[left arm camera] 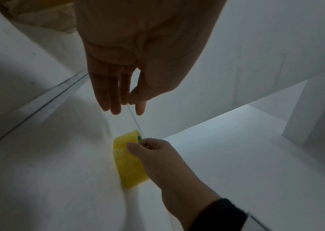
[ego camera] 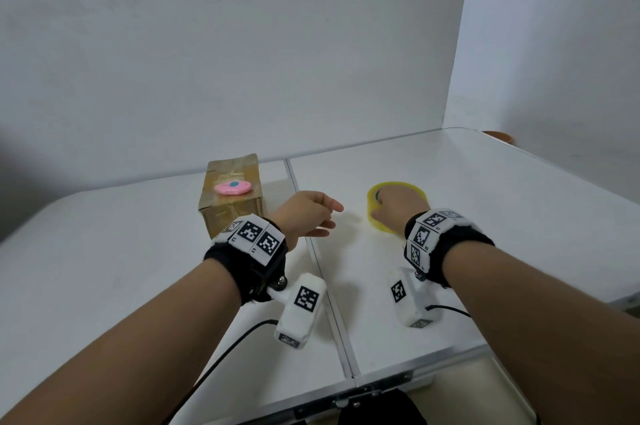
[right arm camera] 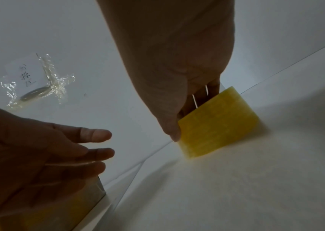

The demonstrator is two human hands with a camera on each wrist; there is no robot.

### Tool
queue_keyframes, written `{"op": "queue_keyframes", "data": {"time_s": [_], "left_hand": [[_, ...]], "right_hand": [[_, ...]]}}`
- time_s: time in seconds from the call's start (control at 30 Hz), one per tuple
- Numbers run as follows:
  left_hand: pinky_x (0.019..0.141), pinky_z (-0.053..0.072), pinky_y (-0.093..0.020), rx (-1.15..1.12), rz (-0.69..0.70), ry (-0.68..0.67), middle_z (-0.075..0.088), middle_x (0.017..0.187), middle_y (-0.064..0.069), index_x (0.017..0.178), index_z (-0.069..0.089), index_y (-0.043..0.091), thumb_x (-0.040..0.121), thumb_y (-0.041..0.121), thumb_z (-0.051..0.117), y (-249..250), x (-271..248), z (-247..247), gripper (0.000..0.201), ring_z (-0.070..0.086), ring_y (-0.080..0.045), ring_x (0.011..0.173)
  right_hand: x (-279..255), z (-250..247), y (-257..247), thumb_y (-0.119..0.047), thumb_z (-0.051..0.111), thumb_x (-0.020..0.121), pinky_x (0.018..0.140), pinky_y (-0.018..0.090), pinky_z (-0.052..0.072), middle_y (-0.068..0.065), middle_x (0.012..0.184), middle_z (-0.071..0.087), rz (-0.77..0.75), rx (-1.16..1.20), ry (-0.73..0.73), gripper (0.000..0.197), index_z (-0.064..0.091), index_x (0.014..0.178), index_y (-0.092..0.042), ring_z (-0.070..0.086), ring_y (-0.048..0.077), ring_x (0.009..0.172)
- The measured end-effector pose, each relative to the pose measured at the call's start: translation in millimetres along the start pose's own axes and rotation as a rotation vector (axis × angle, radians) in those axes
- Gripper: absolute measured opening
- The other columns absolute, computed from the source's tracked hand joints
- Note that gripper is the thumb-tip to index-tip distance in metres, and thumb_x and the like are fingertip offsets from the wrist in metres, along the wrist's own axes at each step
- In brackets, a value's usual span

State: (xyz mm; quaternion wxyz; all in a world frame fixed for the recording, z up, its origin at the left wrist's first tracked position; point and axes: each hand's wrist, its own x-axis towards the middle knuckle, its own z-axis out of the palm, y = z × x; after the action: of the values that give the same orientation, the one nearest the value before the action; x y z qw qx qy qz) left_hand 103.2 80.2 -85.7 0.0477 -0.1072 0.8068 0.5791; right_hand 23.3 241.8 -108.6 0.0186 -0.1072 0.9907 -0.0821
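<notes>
A yellow roll of tape (ego camera: pixel 381 190) (left arm camera: pixel 131 162) (right arm camera: pixel 216 123) lies on the white table (ego camera: pixel 485 217). My right hand (ego camera: pixel 394 208) (left arm camera: pixel 153 154) (right arm camera: pixel 179 87) grips it, thumb on the outer side and fingers curled into its hole. My left hand (ego camera: pixel 311 213) (left arm camera: pixel 122 87) (right arm camera: pixel 45 150) hovers open to the left of the roll, fingers straight and pointing toward it, holding nothing. A taped cardboard box (ego camera: pixel 230 196) stands left of the left hand, with a small pink cutter (ego camera: pixel 231 188) lying on top of it.
The table's centre seam (ego camera: pixel 311 244) runs between my hands. A white wall (ego camera: pixel 242 61) stands behind the table and a side panel (ego camera: pixel 554 61) at right. A taped paper scrap (right arm camera: pixel 35 81) sticks on the wall. Cables trail from the wrist cameras.
</notes>
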Motion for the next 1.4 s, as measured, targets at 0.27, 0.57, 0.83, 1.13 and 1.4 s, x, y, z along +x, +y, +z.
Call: {"op": "queue_keyframes", "data": {"time_s": [0.27, 0.57, 0.83, 1.13, 1.4], "left_hand": [[0.075, 0.058, -0.025, 0.0, 0.197, 0.013, 0.068, 0.101, -0.004, 0.088, 0.067, 0.011, 0.093, -0.001, 0.05, 22.1, -15.2, -25.0, 0.021, 0.067, -0.016, 0.081], [0.098, 0.049, -0.037, -0.079, 0.256, 0.406, 0.067, 0.097, 0.0, 0.081, 0.069, 0.017, 0.087, -0.007, 0.048, 7.2, -47.6, -153.3, 0.033, 0.059, -0.016, 0.097], [0.1, 0.043, -0.032, -0.206, 0.133, 0.481, 0.064, 0.108, -0.001, 0.086, 0.067, 0.019, 0.09, -0.008, 0.044, -38.2, -62.8, -197.1, 0.035, 0.054, -0.013, 0.107], [0.098, 0.042, -0.031, -0.265, 0.12, 0.473, 0.064, 0.111, -0.002, 0.086, 0.068, 0.02, 0.089, -0.007, 0.045, -55.5, -59.9, -201.8, 0.035, 0.054, -0.013, 0.108], [0.088, 0.042, -0.023, -0.131, 0.164, 0.533, 0.065, 0.103, 0.005, 0.09, 0.068, 0.017, 0.088, -0.007, 0.044, -51.2, -67.7, -189.6, 0.034, 0.055, -0.008, 0.091]], "right_hand": [[-0.4, -25.0, -45.6, -0.053, 0.052, 0.09, 0.096, 0.044, 0.044, 0.012, 0.129, 0.05, -0.156, 0.172, 0.271, 0.055, 0.053, 0.124, -0.01, 0.05, 0.033, 0.119], [-12.0, -39.3, -149.3, -0.033, 0.052, 0.093, 0.097, 0.041, 0.046, 0.01, 0.123, 0.056, -0.451, 0.391, 0.269, 0.033, 0.059, 0.118, -0.012, 0.053, 0.029, 0.115], [-14.2, -30.5, -196.4, -0.043, 0.063, 0.084, 0.099, 0.034, 0.045, 0.007, 0.127, 0.056, -0.45, 0.402, 0.083, 0.047, 0.06, 0.12, -0.013, 0.054, 0.023, 0.117], [-24.2, -19.4, -201.3, -0.04, 0.063, 0.086, 0.089, 0.041, 0.05, 0.019, 0.111, 0.063, -0.444, 0.434, 0.153, 0.05, 0.066, 0.106, 0.005, 0.062, 0.031, 0.102], [-21.2, -12.1, -201.4, -0.038, 0.062, 0.087, 0.074, 0.027, 0.036, 0.009, 0.103, 0.057, -0.424, 0.485, 0.162, 0.036, 0.065, 0.098, -0.003, 0.059, 0.026, 0.099]]}}
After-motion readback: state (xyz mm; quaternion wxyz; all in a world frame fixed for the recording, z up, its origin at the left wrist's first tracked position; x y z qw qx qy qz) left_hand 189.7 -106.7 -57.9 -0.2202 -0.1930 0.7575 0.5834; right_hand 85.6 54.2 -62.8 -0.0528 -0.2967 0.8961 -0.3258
